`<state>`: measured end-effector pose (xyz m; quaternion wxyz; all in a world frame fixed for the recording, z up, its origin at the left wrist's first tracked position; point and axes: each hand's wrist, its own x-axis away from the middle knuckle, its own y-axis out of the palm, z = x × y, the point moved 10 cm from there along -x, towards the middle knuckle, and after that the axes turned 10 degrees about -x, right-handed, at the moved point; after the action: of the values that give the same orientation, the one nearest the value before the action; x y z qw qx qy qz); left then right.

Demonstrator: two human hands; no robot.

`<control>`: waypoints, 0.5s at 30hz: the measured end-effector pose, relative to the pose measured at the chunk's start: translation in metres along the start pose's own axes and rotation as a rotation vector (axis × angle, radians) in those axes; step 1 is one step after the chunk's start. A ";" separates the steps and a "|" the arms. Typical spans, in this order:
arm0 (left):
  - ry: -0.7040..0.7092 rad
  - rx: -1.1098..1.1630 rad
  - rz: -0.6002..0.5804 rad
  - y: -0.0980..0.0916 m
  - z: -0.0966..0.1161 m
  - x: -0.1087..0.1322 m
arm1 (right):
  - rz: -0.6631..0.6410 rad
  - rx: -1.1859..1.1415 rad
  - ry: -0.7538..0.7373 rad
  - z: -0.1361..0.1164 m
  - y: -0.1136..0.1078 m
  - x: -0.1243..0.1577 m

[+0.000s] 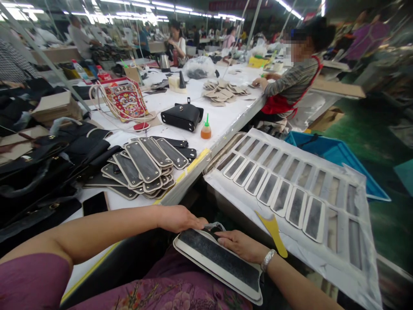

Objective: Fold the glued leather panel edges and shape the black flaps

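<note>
Over my lap lies a tilted bag panel (222,258), black in the middle with a cream rim, in what looks like two layers. A bit of clear plastic wrap and a dark part show at its upper edge. My left hand (180,218) grips that upper edge, its fingertips partly hidden. My right hand (240,245) holds the panel from the right, with fingers closed over the edge and one finger lying along the black face. Beside my right hand, a yellow spatula-like scraper (273,232) rests at the edge of the white-covered board (350,262).
Several cream-edged strips (142,161) with metal studs are piled on the white table (122,131). Near them are a black bag piece (180,115), a green-tipped glue bottle (205,130) and a phone (96,203). Black bags (64,159) crowd the left; a co-worker (293,82) sits at right.
</note>
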<state>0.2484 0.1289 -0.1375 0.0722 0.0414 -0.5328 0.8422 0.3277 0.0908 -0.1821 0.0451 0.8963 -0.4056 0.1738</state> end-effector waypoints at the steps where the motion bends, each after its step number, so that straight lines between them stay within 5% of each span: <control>1: -0.016 -0.025 -0.011 0.001 -0.003 0.005 | -0.011 -0.001 -0.004 -0.002 0.001 -0.003; 6: -0.037 -0.147 -0.082 0.007 -0.003 0.012 | -0.074 -0.049 -0.034 -0.016 0.009 -0.028; 15: -0.127 -0.052 0.039 0.000 -0.009 0.022 | -0.015 0.027 -0.030 -0.017 0.017 -0.072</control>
<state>0.2268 0.1390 -0.1381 0.0229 0.0823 -0.5587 0.8249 0.2668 0.1347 -0.1924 0.0281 0.9023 -0.3972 0.1655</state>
